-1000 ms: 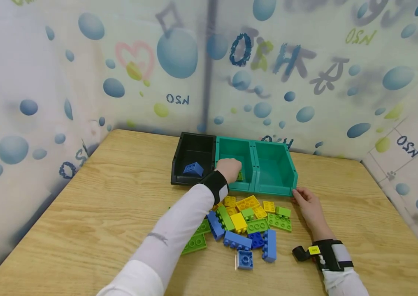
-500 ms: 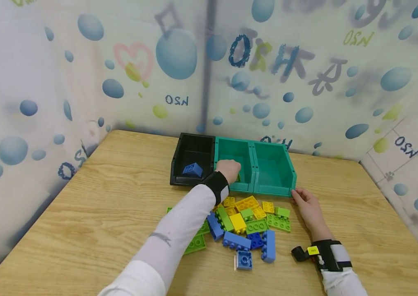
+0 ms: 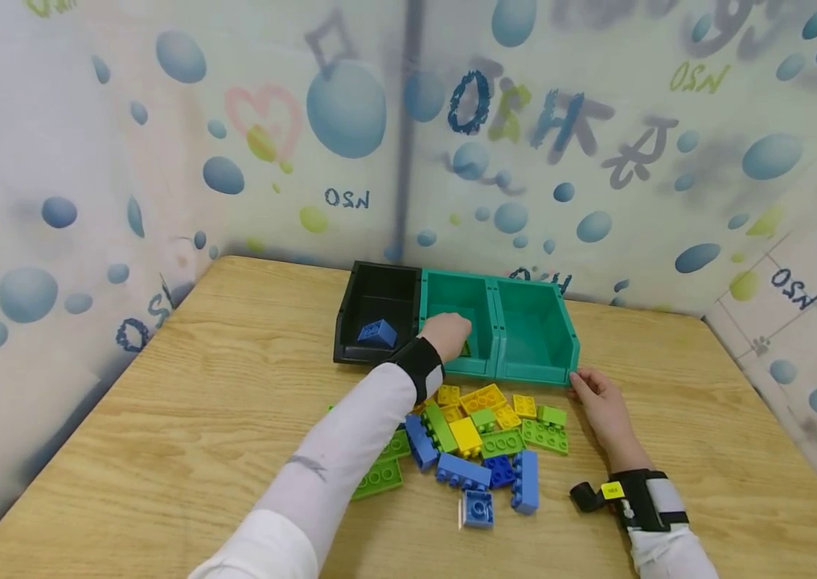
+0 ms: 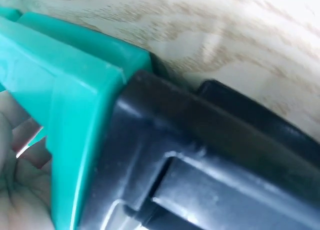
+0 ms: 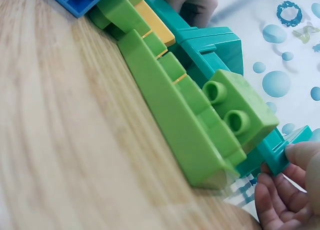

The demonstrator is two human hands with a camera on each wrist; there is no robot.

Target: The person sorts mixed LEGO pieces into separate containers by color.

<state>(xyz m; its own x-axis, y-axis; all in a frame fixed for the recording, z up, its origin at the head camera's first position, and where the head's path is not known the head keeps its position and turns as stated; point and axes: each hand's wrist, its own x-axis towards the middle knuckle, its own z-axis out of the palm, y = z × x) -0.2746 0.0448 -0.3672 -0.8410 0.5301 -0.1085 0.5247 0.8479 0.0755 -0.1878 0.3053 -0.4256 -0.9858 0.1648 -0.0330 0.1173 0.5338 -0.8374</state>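
Note:
My left hand [image 3: 445, 334] reaches down into the middle teal bin [image 3: 457, 277], its fingertips hidden from the head camera. In the left wrist view, part of the palm [image 4: 22, 200] shows behind the teal bin wall [image 4: 75, 140]; I cannot tell whether it holds anything. A bit of green brick [image 3: 466, 349] peeks out beside this hand. My right hand [image 3: 604, 406] pinches the front right corner of the right teal bin [image 3: 535, 374], thumb on one side and fingers on the other in the right wrist view.
A black bin [image 3: 379, 283] on the left holds a blue sloped brick [image 3: 377, 331]. In front of the bins lie several loose bricks: yellow [image 3: 482, 398], green [image 3: 546, 435] and blue [image 3: 463, 471]. The patterned wall stands close behind the wooden table [image 3: 249, 338].

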